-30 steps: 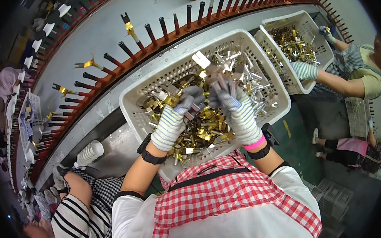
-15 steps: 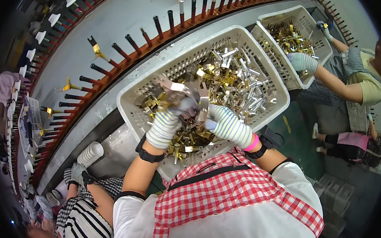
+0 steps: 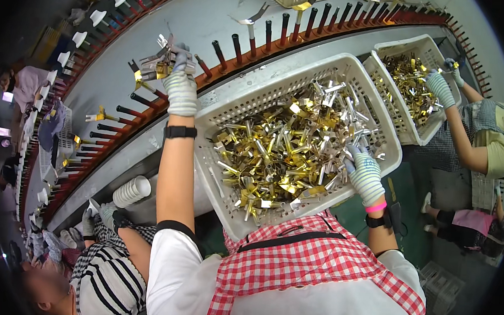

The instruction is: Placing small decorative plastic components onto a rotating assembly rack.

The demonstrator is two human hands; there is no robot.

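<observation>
Nr L of you: co-worker [image 3: 109, 273] in b/w striped top, gloves on; nested white cups [image 3: 133, 192], tilted, just beyond. Far L: row of white caps [image 3: 98, 18] on pegs, basket [image 3: 65, 137] w/ dark cloth [image 3: 50, 128], person in pale pink top [image 3: 35, 83]. Your R: co-worker in pale yel. top [image 3: 489, 152], chk. apron; another w/ pink cloth [image 3: 472, 222]. Nr R: pale crates [image 3: 440, 287], green flr. [image 3: 412, 179]

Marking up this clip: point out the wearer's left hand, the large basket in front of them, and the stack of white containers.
Left hand [image 3: 181, 85]: head view, striped part of the glove.
Large basket [image 3: 273, 105]: head view, perforated far wall.
Stack of white containers [image 3: 128, 194]: head view, middle of its side.
</observation>
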